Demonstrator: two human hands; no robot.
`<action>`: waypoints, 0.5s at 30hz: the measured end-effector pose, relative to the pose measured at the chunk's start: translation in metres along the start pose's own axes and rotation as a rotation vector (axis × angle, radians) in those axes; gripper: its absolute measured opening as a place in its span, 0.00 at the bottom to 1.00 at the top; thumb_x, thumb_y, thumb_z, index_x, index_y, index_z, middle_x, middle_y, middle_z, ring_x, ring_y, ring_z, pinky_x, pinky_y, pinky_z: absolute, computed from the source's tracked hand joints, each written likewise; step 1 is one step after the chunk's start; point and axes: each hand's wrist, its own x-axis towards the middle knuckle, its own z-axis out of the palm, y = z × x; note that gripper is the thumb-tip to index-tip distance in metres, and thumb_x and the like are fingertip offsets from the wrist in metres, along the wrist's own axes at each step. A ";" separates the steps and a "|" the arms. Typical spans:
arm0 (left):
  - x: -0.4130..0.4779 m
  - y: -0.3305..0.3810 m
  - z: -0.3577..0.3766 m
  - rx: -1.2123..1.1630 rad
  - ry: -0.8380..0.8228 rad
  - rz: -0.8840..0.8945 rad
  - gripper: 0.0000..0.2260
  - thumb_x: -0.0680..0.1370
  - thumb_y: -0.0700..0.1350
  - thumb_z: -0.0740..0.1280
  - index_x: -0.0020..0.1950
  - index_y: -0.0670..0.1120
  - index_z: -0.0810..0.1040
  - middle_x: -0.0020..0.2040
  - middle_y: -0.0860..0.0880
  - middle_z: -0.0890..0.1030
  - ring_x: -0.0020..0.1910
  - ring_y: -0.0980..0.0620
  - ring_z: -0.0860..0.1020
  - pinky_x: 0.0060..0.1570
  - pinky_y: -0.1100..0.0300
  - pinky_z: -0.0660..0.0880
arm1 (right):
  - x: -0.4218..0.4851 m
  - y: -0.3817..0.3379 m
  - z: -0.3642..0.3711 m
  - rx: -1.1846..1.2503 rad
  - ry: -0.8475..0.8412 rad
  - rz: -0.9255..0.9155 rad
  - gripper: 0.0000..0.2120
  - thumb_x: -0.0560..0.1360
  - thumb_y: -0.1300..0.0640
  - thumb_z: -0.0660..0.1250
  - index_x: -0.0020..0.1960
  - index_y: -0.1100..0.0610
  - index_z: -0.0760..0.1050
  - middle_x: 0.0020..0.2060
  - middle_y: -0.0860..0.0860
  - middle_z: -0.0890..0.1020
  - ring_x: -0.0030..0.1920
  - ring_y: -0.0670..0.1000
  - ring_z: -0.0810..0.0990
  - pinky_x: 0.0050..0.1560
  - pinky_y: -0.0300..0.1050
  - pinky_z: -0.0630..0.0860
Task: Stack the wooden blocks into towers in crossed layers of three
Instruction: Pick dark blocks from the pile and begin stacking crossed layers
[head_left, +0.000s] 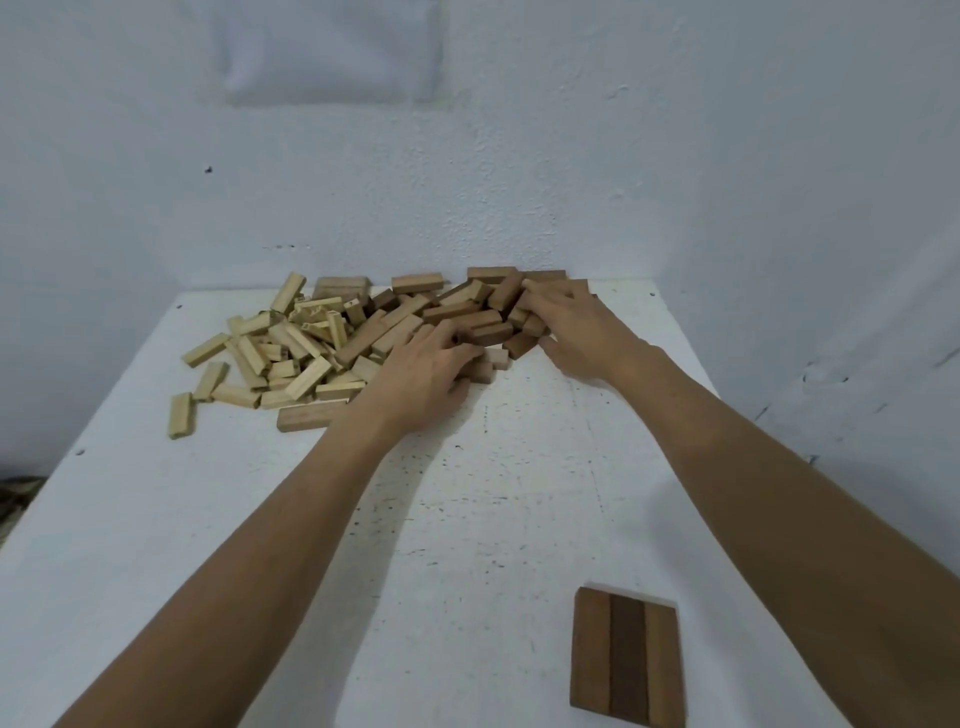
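White table (182, 519), black-speckled. On table's far end: pale blocks (291, 353) left, brown blocks (452, 312) right. Table's near right: brown layer (626, 657), darker middle strip.

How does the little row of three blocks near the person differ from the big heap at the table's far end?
The row of three lies flat, side by side and touching; the heap is jumbled, blocks pointing every way. The row is all brown; the heap has pale blocks left, brown ones right. The left hand and right hand reach into the heap; neither touches the row. Both are oblong wooden blocks.
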 end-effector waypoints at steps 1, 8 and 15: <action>0.000 0.000 0.000 0.007 -0.006 -0.002 0.18 0.78 0.44 0.66 0.68 0.46 0.76 0.69 0.45 0.71 0.59 0.42 0.74 0.60 0.49 0.65 | 0.000 0.001 -0.001 -0.003 0.001 -0.006 0.18 0.75 0.62 0.62 0.62 0.50 0.69 0.64 0.48 0.75 0.63 0.58 0.69 0.60 0.58 0.73; -0.006 0.003 -0.001 0.010 0.027 -0.010 0.17 0.77 0.42 0.66 0.65 0.48 0.78 0.64 0.46 0.75 0.54 0.43 0.76 0.54 0.47 0.73 | 0.006 -0.003 -0.014 0.056 -0.118 -0.025 0.12 0.73 0.67 0.62 0.55 0.58 0.72 0.53 0.51 0.76 0.56 0.53 0.73 0.58 0.52 0.74; -0.007 -0.001 -0.003 0.008 0.038 -0.011 0.14 0.77 0.40 0.66 0.61 0.47 0.80 0.54 0.46 0.79 0.49 0.44 0.78 0.45 0.57 0.67 | 0.008 0.002 -0.019 -0.127 -0.093 -0.101 0.18 0.73 0.66 0.64 0.62 0.59 0.76 0.58 0.56 0.77 0.56 0.59 0.73 0.55 0.49 0.69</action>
